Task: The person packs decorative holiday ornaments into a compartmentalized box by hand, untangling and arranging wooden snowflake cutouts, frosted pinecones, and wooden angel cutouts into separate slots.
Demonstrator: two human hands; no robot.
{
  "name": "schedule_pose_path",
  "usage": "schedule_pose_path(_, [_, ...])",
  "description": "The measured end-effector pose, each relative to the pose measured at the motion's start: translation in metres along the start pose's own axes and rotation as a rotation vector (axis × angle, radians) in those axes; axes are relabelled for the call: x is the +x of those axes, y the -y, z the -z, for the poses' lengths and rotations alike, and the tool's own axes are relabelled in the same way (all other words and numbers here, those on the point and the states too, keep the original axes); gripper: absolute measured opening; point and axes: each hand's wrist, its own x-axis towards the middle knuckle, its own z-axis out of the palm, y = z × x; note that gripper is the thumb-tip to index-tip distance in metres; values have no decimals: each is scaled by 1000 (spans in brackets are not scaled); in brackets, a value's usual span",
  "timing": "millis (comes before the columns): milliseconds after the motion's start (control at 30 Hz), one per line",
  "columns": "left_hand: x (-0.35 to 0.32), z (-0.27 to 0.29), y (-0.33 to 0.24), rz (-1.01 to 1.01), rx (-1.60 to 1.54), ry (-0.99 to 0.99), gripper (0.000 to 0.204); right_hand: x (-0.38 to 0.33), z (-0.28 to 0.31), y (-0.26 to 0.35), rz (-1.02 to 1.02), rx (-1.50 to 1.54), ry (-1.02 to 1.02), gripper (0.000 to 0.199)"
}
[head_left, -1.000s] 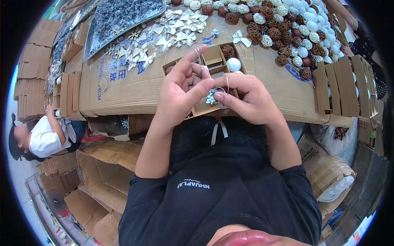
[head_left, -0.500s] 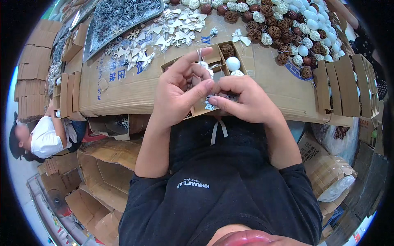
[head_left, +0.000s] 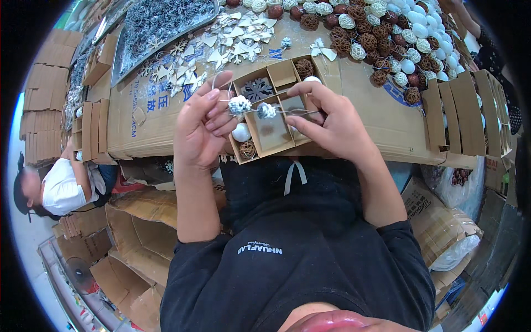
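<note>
My left hand [head_left: 200, 124] has its fingers curled, with a thin string loop round them; a frosted pine cone [head_left: 239, 105] hangs at those fingertips. A second frosted pine cone [head_left: 266, 110] is close beside it, its string pinched between thumb and finger of my right hand [head_left: 334, 122]. Beneath both hands lies a divided cardboard box [head_left: 269, 150]. Its compartments hold a grey snowflake ornament [head_left: 258, 88], a white ball [head_left: 241, 132], a brown twig ball [head_left: 247, 149] at the near left and another twig ball [head_left: 303, 68] at the far right.
White wooden cutouts [head_left: 238, 36] are spread beyond the box, beside a metal tray [head_left: 117, 65] of frosted pine cones. Brown and white balls [head_left: 381, 41] are heaped at the far right. Divided boxes [head_left: 470, 113] stand at the right edge. A co-worker [head_left: 66, 185] sits at left.
My hands have drawn apart, the left moving left and nearer. Two pine cones now show clearly between them, and more of the box's compartments are uncovered.
</note>
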Motion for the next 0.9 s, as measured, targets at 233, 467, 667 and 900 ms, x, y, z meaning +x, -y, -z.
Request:
schedule_pose_path(233, [-7,4,-11,-76,172,-20,46,-1,0,-8,-39,214,-56,14])
schedule_pose_path(467, [-2,-10,11,-164,485,-30,46,-2,6,7,12,441,6,13])
schedule_pose_path(667, [12,-26,28,-89,565,82,45,4,11,21,88,665,80,16])
schedule_pose_path(900, [10,-35,44,-95,502,133,49,10,11,29,92,765,120,18])
